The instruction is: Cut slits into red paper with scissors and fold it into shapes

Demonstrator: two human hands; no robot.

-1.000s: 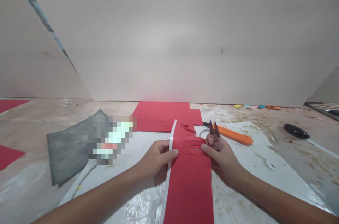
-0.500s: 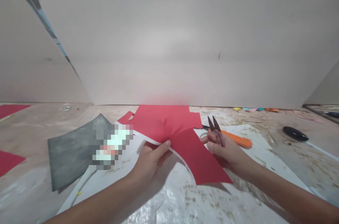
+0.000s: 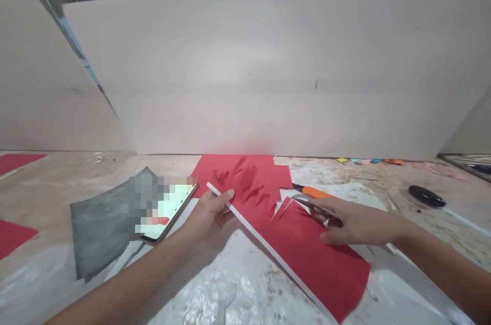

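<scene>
My left hand (image 3: 210,212) pinches the far left end of a red paper sheet (image 3: 307,248) with a white strip along its near edge. My right hand (image 3: 356,222) has scissors (image 3: 322,208) in its grip, blades pointing left above the sheet's far edge. Its thumb rests over the red surface. Close to the blade tips a narrow red sliver (image 3: 283,207) shows against white. Another red sheet (image 3: 245,166) lies behind, under shadows. An orange-handled cutter (image 3: 316,192) is partly covered by my right hand.
At left lie a phone (image 3: 172,210), a grey sheet (image 3: 102,228) and red pieces (image 3: 15,238). A black oval object (image 3: 427,195) sits at right. Coloured scraps (image 3: 368,160) line the base of a tall white board (image 3: 276,69). Plastic film (image 3: 215,289) covers the near tabletop.
The red sheet has swung flatter and extends farther toward the lower right. My right hand has turned, so the scissors, upright before, now point left over the paper.
</scene>
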